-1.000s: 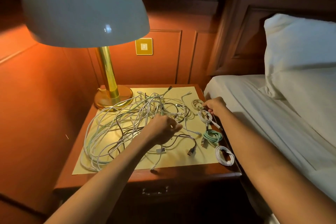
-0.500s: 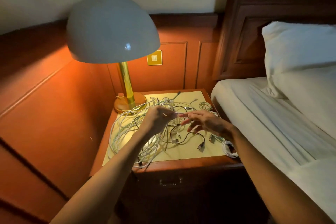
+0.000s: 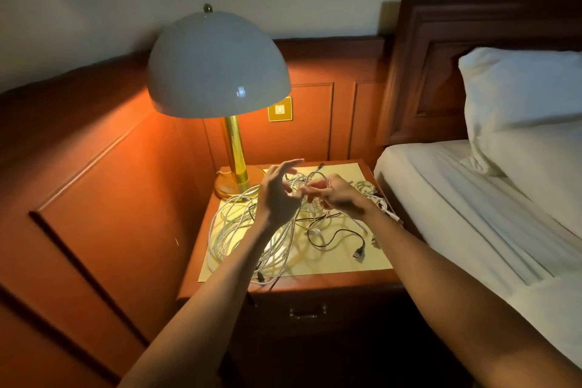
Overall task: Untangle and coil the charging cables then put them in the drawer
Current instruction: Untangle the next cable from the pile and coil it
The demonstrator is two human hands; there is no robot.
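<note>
head view: the cables (image 3: 248,230), likely light, limp and snag-prone, lie tangled across the left and middle of the nightstand (image 3: 315,285), right hand (image 3: 338,200) pinching one white strand above them, left hand (image 3: 277,195) spread-fingered; a plug end seems the best hold.

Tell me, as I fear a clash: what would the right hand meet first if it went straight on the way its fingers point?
Probably the left hand: the right hand, pinching a white cable, points left toward its palm; depth is unclear.
</note>
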